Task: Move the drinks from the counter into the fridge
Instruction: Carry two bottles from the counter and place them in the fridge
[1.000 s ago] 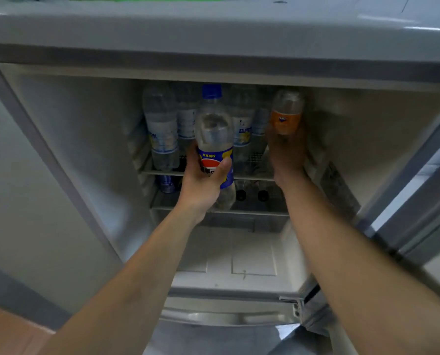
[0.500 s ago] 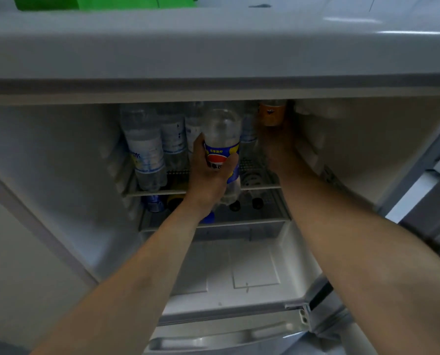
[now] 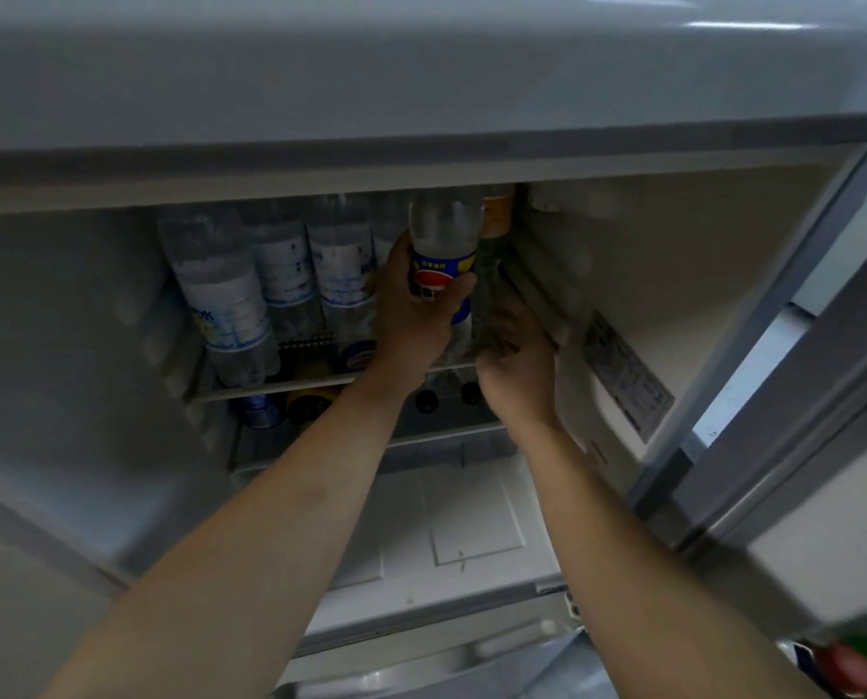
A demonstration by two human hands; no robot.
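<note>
Inside the open fridge (image 3: pixel 648 274), my left hand (image 3: pixel 411 315) is wrapped around a clear bottle with a blue, red and yellow label (image 3: pixel 441 239), held upright at the right end of the upper wire shelf (image 3: pixel 280 385). Just right of it stands a bottle with an orange label (image 3: pixel 497 214), close to the fridge's side wall. My right hand (image 3: pixel 519 360) sits low at that bottle's base with its fingers curled around it. The fridge's top edge hides both bottles' caps.
Three clear water bottles (image 3: pixel 224 305) fill the left and middle of the upper shelf. Below it, bottles lie with their caps (image 3: pixel 426 401) facing me. A white cover (image 3: pixel 451 517) lies under the shelves. The open door (image 3: pixel 799 421) is at the right.
My left hand has carried its bottle rightward and deeper, up against the orange-label bottle. My right hand has slid down to that bottle's base. My view has tipped closer to the fridge.
</note>
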